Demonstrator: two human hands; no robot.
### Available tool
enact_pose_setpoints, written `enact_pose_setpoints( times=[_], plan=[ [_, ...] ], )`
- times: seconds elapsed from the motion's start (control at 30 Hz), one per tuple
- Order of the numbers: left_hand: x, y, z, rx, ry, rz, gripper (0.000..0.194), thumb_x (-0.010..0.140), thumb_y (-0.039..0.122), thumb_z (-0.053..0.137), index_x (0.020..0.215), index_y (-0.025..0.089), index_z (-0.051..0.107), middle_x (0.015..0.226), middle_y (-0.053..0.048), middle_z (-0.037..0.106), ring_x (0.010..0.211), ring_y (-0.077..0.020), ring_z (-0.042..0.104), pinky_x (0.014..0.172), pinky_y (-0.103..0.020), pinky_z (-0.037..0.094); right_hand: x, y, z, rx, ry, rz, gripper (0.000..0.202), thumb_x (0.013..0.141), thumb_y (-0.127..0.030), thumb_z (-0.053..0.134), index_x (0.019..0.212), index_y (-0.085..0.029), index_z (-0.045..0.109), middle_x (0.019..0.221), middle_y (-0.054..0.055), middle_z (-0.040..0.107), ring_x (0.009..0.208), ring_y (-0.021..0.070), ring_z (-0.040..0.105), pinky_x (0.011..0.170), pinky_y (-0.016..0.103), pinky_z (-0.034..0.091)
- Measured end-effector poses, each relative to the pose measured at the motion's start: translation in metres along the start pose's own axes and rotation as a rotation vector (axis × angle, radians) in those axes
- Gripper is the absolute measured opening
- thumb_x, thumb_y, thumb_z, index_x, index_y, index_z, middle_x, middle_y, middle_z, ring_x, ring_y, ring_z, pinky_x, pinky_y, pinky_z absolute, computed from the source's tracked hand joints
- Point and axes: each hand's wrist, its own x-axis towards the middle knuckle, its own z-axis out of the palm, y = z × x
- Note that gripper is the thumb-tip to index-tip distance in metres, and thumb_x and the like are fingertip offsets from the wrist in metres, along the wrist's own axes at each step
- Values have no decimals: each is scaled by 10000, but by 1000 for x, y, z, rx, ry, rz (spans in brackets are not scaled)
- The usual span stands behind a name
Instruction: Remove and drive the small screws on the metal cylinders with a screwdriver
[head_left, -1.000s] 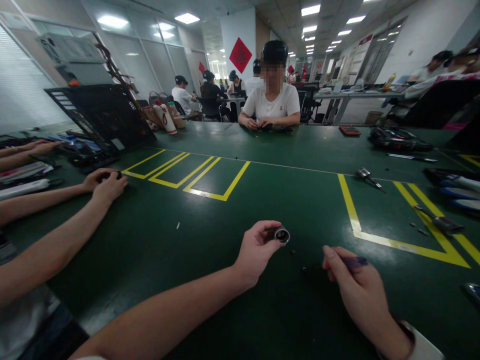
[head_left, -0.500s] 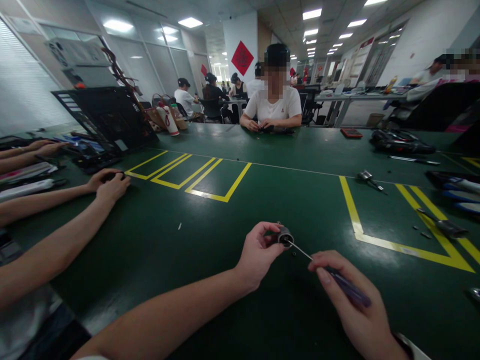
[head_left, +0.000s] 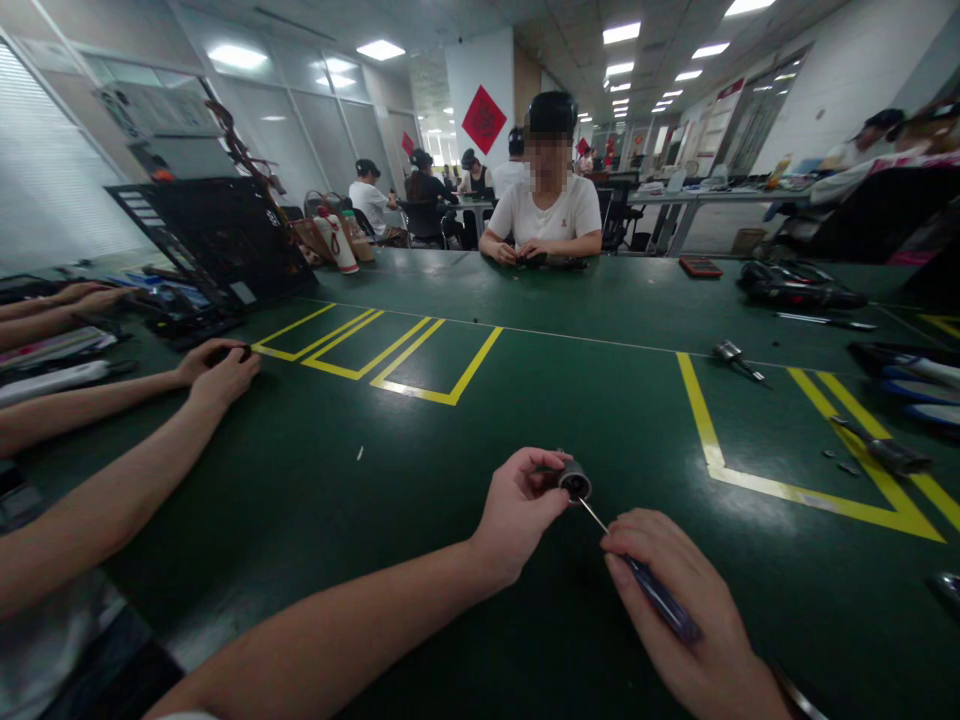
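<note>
Between the thumb and fingers of my left hand [head_left: 517, 515] is a small grey metal cylinder [head_left: 574, 484], its hollow end turned toward me. My right hand [head_left: 679, 600] grips a screwdriver [head_left: 660, 597] by its dark purple handle. The thin shaft points up and left, and its tip is at the lower rim of the cylinder's opening; whether it reaches inside I cannot tell. Both hands are above the green table [head_left: 390, 540].
Yellow tape [head_left: 817, 502] marks the table on the right, with a metal part [head_left: 896, 457] across it. Another metal part [head_left: 731, 352] lies farther back. A neighbour's hands [head_left: 221, 370] work at the left. Opposite sits a person in a white shirt [head_left: 551, 215].
My right hand has moved left and slightly down with the screwdriver, so its shaft stands steeper. The tip has shifted from inside the cylinder's opening toward its lower rim. My left hand barely moves.
</note>
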Motion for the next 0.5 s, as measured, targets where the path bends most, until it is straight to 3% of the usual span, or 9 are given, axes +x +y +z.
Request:
enact_pose_setpoints(
  times=[0.5],
  plan=[
    [2, 1, -4, 28, -15, -18, 248, 658, -31, 617, 835, 138, 579, 1043, -65, 649, 910, -172, 634, 799, -331, 534, 9, 3, -8, 256, 81, 284, 107, 856, -236, 540, 828, -227, 643, 752, 13, 653, 689, 155, 637, 574, 232, 513]
  ],
)
